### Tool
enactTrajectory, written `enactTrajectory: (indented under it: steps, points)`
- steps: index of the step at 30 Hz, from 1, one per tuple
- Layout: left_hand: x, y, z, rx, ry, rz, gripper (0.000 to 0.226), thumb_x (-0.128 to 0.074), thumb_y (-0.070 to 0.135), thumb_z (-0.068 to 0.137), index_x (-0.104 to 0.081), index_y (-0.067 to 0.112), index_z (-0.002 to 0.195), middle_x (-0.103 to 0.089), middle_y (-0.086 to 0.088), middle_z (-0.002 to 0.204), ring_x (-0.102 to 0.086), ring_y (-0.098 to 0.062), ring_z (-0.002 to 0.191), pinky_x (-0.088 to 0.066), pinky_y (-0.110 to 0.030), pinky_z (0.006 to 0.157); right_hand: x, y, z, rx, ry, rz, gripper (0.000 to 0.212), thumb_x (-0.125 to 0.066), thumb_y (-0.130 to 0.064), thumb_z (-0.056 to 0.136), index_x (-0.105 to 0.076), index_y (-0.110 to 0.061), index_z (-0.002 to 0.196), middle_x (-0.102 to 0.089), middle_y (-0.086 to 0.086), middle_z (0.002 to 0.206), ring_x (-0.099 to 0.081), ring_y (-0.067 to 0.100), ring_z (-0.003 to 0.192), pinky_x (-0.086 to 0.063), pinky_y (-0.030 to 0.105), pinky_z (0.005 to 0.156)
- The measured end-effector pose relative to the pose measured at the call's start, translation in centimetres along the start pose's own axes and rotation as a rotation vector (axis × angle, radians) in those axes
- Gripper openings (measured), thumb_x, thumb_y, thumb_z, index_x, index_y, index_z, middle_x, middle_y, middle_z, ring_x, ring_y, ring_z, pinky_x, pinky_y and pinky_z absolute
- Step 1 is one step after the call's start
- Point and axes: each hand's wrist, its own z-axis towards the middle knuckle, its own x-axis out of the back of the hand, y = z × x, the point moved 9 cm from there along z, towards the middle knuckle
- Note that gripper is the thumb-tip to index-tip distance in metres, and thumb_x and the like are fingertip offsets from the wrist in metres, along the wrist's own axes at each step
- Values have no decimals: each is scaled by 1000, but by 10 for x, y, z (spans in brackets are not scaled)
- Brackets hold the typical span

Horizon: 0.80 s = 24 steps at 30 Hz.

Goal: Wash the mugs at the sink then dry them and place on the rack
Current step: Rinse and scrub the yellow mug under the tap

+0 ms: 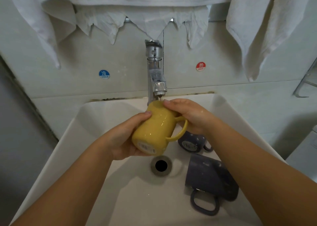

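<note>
A yellow mug (155,128) is tilted under the chrome tap (155,71), its mouth toward the spout and its base with a label toward me. My left hand (127,140) grips its body from below and the left. My right hand (190,116) holds its rim end, fingers curled over the top beside the handle. Two dark blue-grey mugs lie in the white sink (96,122): one (191,142) on its side behind my right wrist, one (210,179) lying near the front right with its handle toward me.
The drain (161,165) sits in the middle of the basin. White towels (253,28) and cloths (109,20) hang on the wall above the tap. Cold and hot stickers flank the tap. A metal wire rack (307,83) shows at the right edge.
</note>
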Motion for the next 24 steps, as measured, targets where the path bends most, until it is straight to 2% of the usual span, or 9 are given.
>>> enactTrajectory:
  steps: [2,5,7,11,14,17,20,22,24]
  points:
    - [-1,-2,-2,-2,-22,-27,56,-63,50,65,-59,23,114,-75,-10,95,-72,-27,80,-59,-42,70,-7,-1,1,-4,-10,-32,25,-58,-33,91,-64,-12,105,-67,8,106,-62,25,101,-53,38,91]
    - [6,3,1,-55,34,-71,57,-65,45,65,-58,21,116,-74,-11,98,-71,-28,83,-58,-42,71,1,-2,5,34,193,-206,27,-59,-44,89,-62,-20,101,-66,4,104,-63,22,100,-49,43,97]
    - [15,9,3,-104,100,-137,56,-66,42,65,-56,21,115,-70,-13,107,-69,-31,92,-56,-46,77,6,8,4,-11,285,-141,36,-60,-47,89,-57,-18,109,-64,4,104,-65,23,99,-50,46,95]
    - [23,18,5,-190,156,-214,65,-69,38,65,-52,20,126,-63,-12,121,-66,-33,103,-56,-48,77,-26,38,-1,-174,71,60,47,-65,-46,85,-53,-16,120,-66,5,114,-66,24,103,-54,44,90]
    - [24,10,10,-164,158,-140,85,-84,37,61,-44,25,134,-59,-7,128,-63,-33,108,-53,-52,86,-29,41,3,-183,107,142,57,-65,-52,83,-52,-17,126,-65,8,118,-65,27,105,-56,49,85]
    - [26,5,11,-136,177,6,106,-89,42,44,-41,25,136,-57,-2,128,-62,-26,110,-54,-44,85,-21,41,2,-239,197,13,47,-54,-57,89,-53,-23,121,-64,6,115,-64,28,102,-56,50,84]
    - [30,6,7,-102,185,99,98,-93,38,46,-45,19,130,-58,-4,123,-61,-24,107,-54,-36,77,-15,30,2,-156,213,-150,27,-44,-43,99,-51,-25,117,-61,0,99,-61,19,89,-56,38,77]
    - [29,8,6,-109,167,109,86,-87,38,52,-48,20,128,-59,-5,123,-62,-26,107,-56,-37,73,-17,20,3,-66,184,-209,26,-44,-37,100,-53,-24,121,-57,-7,92,-58,9,81,-52,23,65]
    - [25,13,4,-168,154,115,82,-85,37,53,-51,23,126,-60,-5,122,-63,-26,106,-59,-37,70,-19,14,2,-18,165,-183,15,-50,-34,98,-55,-28,111,-57,-10,91,-58,6,80,-49,14,59]
